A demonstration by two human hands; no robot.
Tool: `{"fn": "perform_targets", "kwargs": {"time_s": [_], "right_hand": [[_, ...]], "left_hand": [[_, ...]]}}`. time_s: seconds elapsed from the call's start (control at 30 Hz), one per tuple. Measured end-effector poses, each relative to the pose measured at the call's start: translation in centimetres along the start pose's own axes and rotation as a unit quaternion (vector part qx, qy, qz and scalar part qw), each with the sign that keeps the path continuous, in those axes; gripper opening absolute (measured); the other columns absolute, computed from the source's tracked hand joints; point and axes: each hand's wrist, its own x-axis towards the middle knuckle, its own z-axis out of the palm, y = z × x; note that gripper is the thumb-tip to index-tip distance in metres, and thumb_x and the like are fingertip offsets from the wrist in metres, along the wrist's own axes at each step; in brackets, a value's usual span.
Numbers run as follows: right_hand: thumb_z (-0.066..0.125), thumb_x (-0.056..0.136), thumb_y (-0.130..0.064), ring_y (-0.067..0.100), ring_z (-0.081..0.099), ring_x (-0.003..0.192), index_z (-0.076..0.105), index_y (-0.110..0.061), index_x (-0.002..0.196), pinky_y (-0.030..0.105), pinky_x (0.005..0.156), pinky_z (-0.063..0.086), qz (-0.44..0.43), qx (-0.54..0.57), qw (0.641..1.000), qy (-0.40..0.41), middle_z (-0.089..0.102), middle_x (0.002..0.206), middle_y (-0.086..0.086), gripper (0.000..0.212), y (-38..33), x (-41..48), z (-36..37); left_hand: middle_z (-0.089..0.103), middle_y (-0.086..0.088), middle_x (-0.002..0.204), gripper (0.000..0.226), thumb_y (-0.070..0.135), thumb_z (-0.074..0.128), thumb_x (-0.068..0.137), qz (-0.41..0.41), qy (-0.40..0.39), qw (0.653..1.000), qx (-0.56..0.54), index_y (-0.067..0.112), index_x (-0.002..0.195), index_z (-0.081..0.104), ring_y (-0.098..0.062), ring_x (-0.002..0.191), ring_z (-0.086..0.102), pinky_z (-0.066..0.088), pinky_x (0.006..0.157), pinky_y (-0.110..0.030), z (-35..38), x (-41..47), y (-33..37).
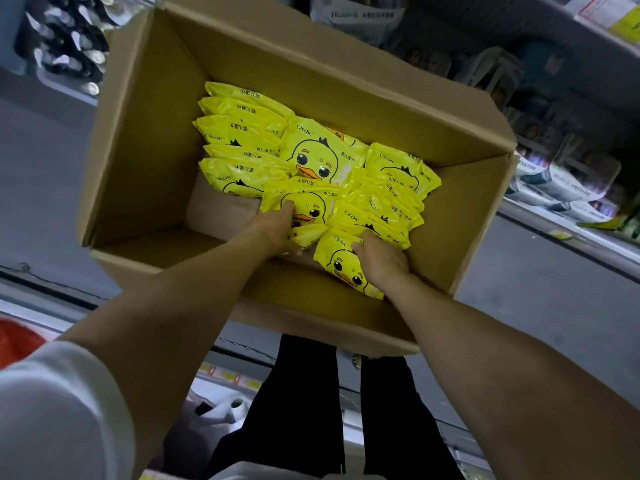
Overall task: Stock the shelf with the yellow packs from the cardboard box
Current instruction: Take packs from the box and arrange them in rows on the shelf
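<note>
In the middle of the frame, seen from my head camera, I am reaching both arms down into the open cardboard box (145, 133). My left grip (277, 226) is closing around the middle pack (313, 206), fingers curling over its duck face while the thumb side is tucking under its lower edge. My right grip (381, 258) is pinching the near pack (341, 268), thumb on its front and fingers going behind its top edge, where I am losing sight of them.

What is worrying me is how loosely the yellow packs (242, 133) are lying. They are glossy and overlapping, so lifting two at once is likely to drag neighbours along or let one slide out of my fingers, probably back into the box. The near pack is leaning on the front wall and could catch on it as I pull.

The box is holding a row of packs standing on edge at centre left, a jumble lying flat and slanting toward the right, and a bare patch of floor at lower left. The shelf (554, 188) at the right edge is carrying white packets.
</note>
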Motion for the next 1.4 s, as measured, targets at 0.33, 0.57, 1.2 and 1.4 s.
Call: {"fn": "perform_targets", "kwargs": {"time_s": [0.33, 0.57, 1.2, 1.4], "right_hand": [[0.072, 0.071, -0.070, 0.030, 0.054, 0.122, 0.054, -0.002, 0.131, 0.040, 0.099, 0.048, -0.038, 0.067, 0.991, -0.109, 0.057, 0.134, 0.014, 0.092, 0.2, -3.6, -4.6], [0.084, 0.066, -0.057, 0.026, 0.038, 0.141, 0.034, -0.008, 0.151, 0.031, 0.106, 0.038, -0.092, 0.185, 0.976, -0.071, 0.038, 0.154, 0.007, 0.110, 1.4, -9.2, -10.4], [0.089, 0.068, -0.019, 0.022, 0.073, 0.088, 0.069, -0.020, 0.098, 0.045, 0.083, 0.060, -0.314, 0.321, 0.863, 0.231, 0.076, 0.098, 0.002, 0.036, 28.7, -32.4, -30.2], [0.089, 0.066, -0.027, 0.020, 0.072, 0.088, 0.073, -0.025, 0.091, 0.046, 0.084, 0.059, -0.290, 0.267, 0.839, 0.376, 0.076, 0.089, -0.004, 0.030, 38.4, -38.0, -35.9]], "left_hand": [[0.056, -0.013, 0.134, 0.049, 0.036, 0.060, 0.094, -0.006, -0.008, 0.994, 0.107, 0.011, 0.135, 0.053, -0.031, 0.122, 0.053, 0.044, 0.093, -0.034, -3.0, -3.0, 1.9], [0.061, -0.010, 0.122, 0.036, 0.032, 0.052, 0.098, 0.000, 0.118, 0.991, -0.067, 0.014, 0.129, 0.057, -0.031, 0.114, 0.056, 0.041, 0.085, -0.030, -5.8, -11.5, 5.4], [0.075, -0.002, 0.095, 0.030, 0.021, 0.082, 0.076, 0.153, 0.300, 0.914, -0.226, 0.014, 0.102, 0.070, -0.014, 0.075, 0.071, 0.056, 0.069, -0.026, -9.2, -35.8, 38.7], [0.075, -0.004, 0.092, 0.029, 0.008, 0.078, 0.079, 0.233, 0.296, 0.905, -0.199, 0.012, 0.106, 0.067, -0.013, 0.072, 0.073, 0.060, 0.060, -0.026, -10.4, -39.8, 49.4]]}}
